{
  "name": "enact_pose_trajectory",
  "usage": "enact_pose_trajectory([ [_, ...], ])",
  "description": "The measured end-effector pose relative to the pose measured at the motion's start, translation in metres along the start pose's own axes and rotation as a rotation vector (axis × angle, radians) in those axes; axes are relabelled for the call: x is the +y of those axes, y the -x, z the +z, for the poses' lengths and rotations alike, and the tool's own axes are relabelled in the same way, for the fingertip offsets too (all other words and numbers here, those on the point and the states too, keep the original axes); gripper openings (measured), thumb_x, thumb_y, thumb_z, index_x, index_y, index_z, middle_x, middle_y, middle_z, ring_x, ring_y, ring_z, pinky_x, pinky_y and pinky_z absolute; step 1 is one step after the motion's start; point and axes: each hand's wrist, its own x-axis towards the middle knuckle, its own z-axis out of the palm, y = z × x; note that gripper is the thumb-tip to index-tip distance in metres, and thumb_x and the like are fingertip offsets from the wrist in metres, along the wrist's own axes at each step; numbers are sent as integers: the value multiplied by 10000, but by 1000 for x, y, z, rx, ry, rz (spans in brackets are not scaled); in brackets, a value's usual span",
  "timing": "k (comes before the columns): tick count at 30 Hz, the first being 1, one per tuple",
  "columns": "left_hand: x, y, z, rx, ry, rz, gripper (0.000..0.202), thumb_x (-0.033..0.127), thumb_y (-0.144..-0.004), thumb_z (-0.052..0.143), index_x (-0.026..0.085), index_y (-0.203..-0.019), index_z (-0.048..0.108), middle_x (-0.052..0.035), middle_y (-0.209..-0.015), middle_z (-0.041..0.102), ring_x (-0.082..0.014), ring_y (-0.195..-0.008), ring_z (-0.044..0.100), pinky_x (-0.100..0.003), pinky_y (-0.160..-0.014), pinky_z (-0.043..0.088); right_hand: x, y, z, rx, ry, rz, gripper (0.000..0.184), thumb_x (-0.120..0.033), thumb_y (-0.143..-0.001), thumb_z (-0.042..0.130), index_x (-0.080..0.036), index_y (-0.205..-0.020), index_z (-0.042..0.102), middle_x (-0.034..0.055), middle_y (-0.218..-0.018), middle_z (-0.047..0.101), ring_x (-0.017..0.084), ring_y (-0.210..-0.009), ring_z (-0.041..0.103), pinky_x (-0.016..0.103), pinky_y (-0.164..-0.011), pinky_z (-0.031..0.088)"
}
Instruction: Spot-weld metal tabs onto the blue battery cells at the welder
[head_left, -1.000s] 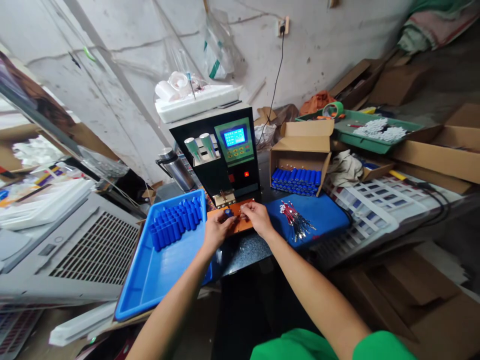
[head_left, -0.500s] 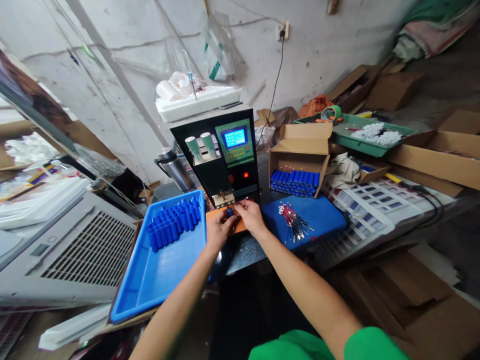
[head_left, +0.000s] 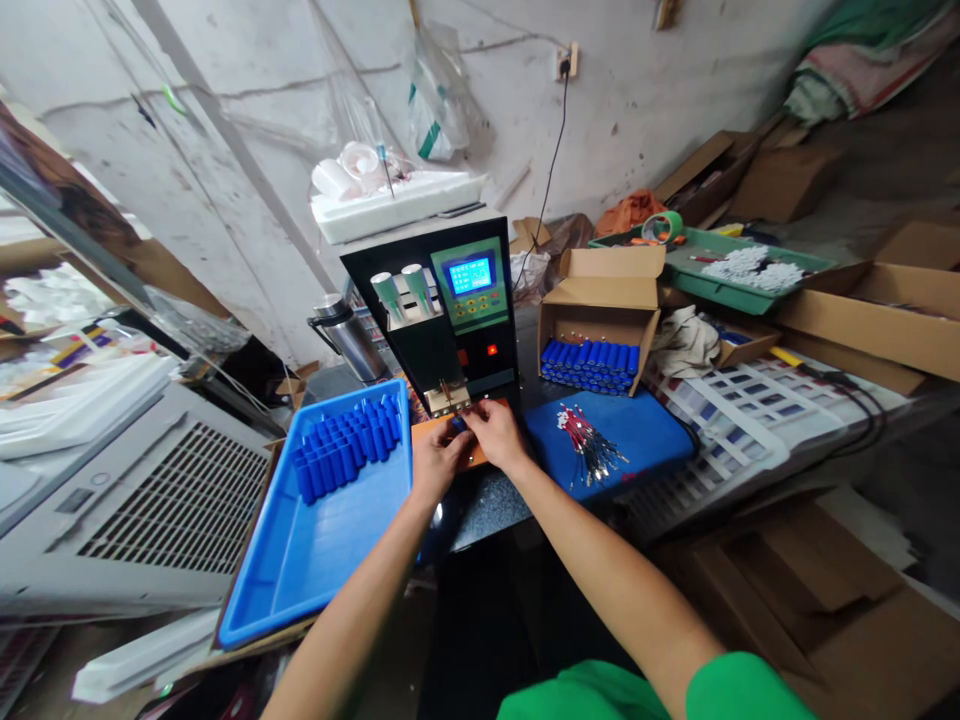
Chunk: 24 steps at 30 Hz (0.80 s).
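Note:
Both of my hands are at the orange base (head_left: 474,458) of a black spot welder (head_left: 480,345), right below its electrode pins (head_left: 447,392). My left hand (head_left: 437,455) is closed around a blue cylindrical battery cell (head_left: 458,426), mostly hidden by the fingers. My right hand (head_left: 495,432) pinches at the cell's end, under the pins; what its fingertips hold is too small to make out. Red and black wire leads (head_left: 589,440) with white connectors lie in a bunch on a blue pad (head_left: 652,440) to the right.
To the left, a blue tray (head_left: 330,560) holds rows of upright blue cells (head_left: 349,450). An open cardboard box (head_left: 600,293) with stacked blue cells stands at the back right. A steel flask (head_left: 349,340) is left of the welder; a green tray (head_left: 690,270) sits farther back right.
My right hand has shifted slightly left, closer to the electrode pins and my left hand. The left hand stays nearly in place. The graph on the welder's screen looks different.

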Motion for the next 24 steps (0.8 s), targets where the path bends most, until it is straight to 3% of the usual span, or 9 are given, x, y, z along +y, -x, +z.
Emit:
enact_pose_trajectory([
  [14, -5, -3, -2, -4, -42, 101, 326, 372, -749, 629, 131, -955, 705, -50, -830, 728, -173, -714, 632, -263, -672, 507, -3, 7, 4, 55, 33, -2, 144, -335, -866, 584, -203, -844, 637, 69, -865, 725, 213, -804, 671, 296, -722, 483],
  [24, -5, -3, -2, 9, -93, 95, 289, 371, -750, 626, 140, -907, 703, -29, -775, 709, -154, -667, 608, -237, -636, 473, -2, 8, 5, 63, 62, -18, 167, -357, -878, 569, -209, -838, 635, 70, -863, 724, 217, -810, 672, 298, -727, 485],
])
